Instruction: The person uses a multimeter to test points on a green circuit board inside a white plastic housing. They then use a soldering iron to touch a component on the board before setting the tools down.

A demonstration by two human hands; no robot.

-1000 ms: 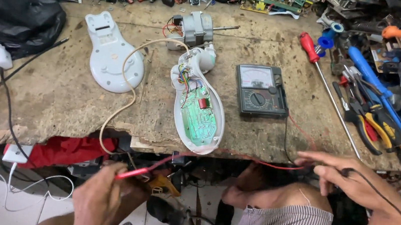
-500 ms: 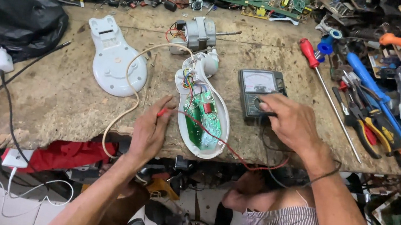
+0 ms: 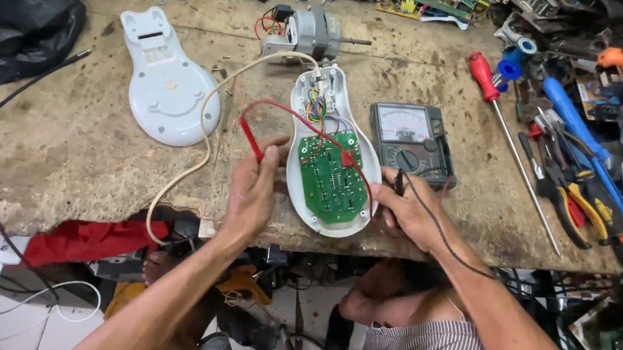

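Head view: the open white casing point(image 3: 332, 154) lies on the wooden bench point(image 3: 63, 162) like a shallow tray, and inside it sit a green circuit board point(image 3: 331, 187) and, toward its far narrow end, a bunch of coloured wires point(image 3: 317, 109). My left hand point(image 3: 254, 188) rests just left of the casing, fingers pinched on the red probe point(image 3: 251, 138), whose red lead arcs over the casing. My right hand point(image 3: 405, 209) lies at the casing's right edge, gripping the black probe point(image 3: 398, 183). The analog meter point(image 3: 411, 141) sits just right of the casing. The casing's detached white cover point(image 3: 165, 88) lies well to its left, and a small motor point(image 3: 308, 32) stands beyond its far end.
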